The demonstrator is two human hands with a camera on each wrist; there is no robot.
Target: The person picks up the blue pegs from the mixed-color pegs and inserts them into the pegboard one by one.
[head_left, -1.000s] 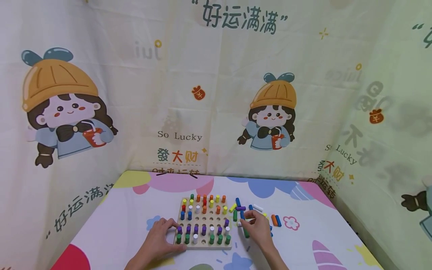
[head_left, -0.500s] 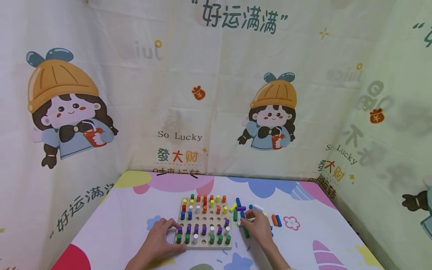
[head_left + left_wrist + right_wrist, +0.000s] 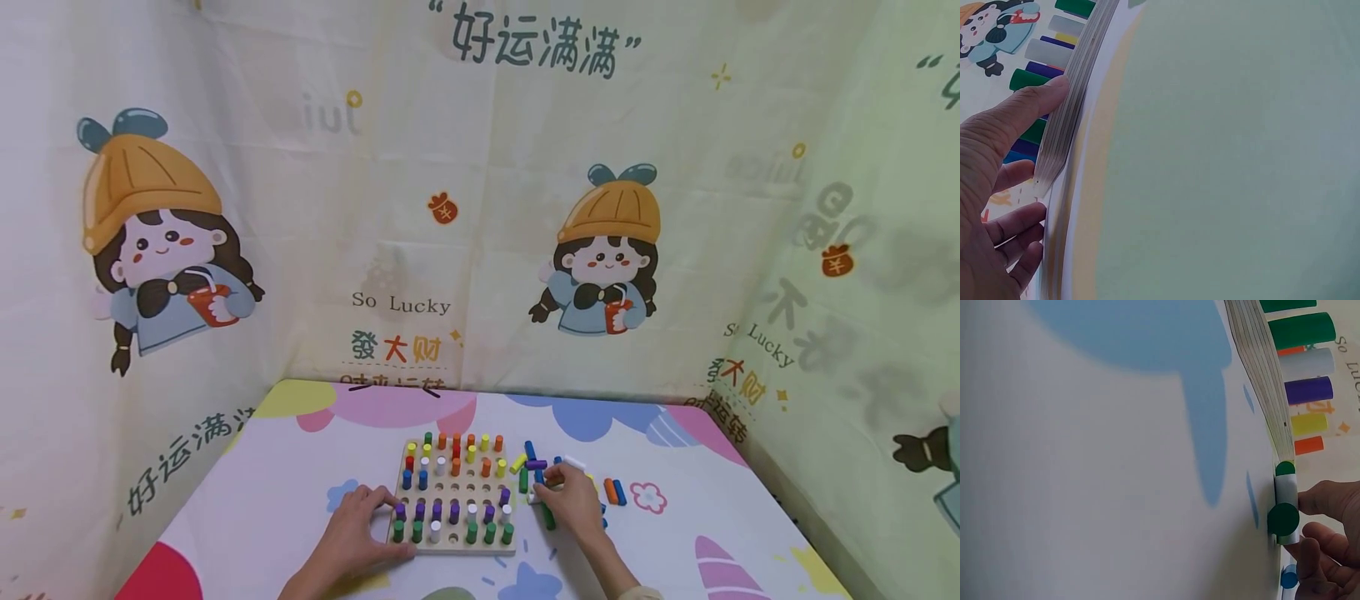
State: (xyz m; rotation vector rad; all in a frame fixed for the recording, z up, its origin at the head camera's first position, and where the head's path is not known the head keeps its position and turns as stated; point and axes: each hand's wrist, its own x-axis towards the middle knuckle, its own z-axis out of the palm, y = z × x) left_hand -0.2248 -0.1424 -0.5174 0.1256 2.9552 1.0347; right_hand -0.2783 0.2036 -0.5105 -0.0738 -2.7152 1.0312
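Note:
My left hand [image 3: 348, 529] grips the near left corner of a wooden pegboard [image 3: 461, 551]. In the left wrist view its thumb [image 3: 1054, 92] presses the board's side, beside a green peg [image 3: 1027, 79]. Coloured pegs stand upright in many of the board's holes. Right of the board, my right hand [image 3: 573, 504] reaches down among loose pegs. Its thumb and fingers pinch a white peg [image 3: 1285, 490] lying low at the table, partly covered by a green peg [image 3: 1283, 519] in the right wrist view. The hand hides some loose pegs beneath it.
Loose pegs lie right of the board, among them a purple peg [image 3: 536, 465], a yellow peg [image 3: 519, 463] and an orange peg [image 3: 610, 492]. A printed cloth [image 3: 600, 558] covers the table. Patterned curtains [image 3: 495, 250] hang behind and at both sides.
Both hands keep nearly the same places and poses. The head view shifts very slightly, and the left curtain's print has moved a little to the right.

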